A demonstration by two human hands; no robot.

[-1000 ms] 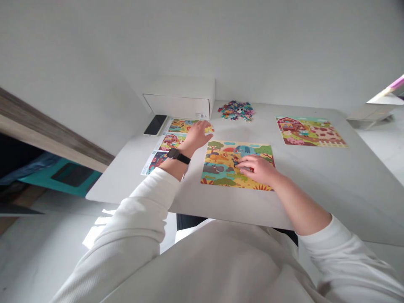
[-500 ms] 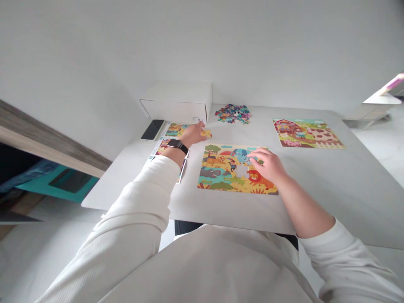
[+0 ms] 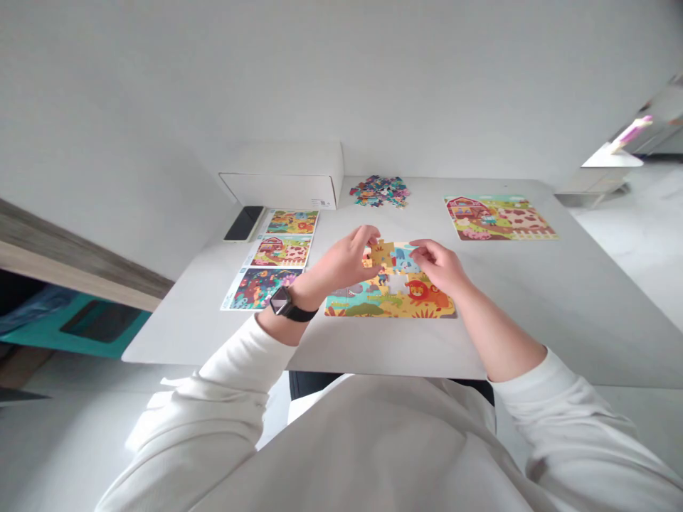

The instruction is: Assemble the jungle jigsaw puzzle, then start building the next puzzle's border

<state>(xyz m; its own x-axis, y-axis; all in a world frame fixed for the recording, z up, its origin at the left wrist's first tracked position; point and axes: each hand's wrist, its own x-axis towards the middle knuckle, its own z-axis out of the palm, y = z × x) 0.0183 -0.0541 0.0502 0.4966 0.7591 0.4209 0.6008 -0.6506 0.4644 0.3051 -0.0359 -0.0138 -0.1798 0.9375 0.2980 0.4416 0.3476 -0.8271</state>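
A jigsaw puzzle of yellow savanna animals [image 3: 363, 307] lies in front of me, with a pale gap near its middle. Over its upper left part my left hand [image 3: 349, 259], wearing a black watch, pinches a yellow-brown puzzle piece [image 3: 383, 252] between thumb and fingers. The hand covers the puzzle's upper left corner. My right hand [image 3: 442, 264] rests at the upper right edge, by the blue elephant, thumb and fingers apart and nothing visibly held.
Loose puzzle pieces [image 3: 380, 191] are heaped at the back. An assembled farm puzzle [image 3: 501, 217] lies at the right. On the left are a sheet of three reference pictures [image 3: 277, 251], a phone [image 3: 244, 223] and a white box [image 3: 282, 188] against the wall.
My left hand has come from beside the picture sheet to above the savanna puzzle, bringing the yellow-brown puzzle piece. My right hand has stayed by the puzzle's upper right. The view has shifted slightly.
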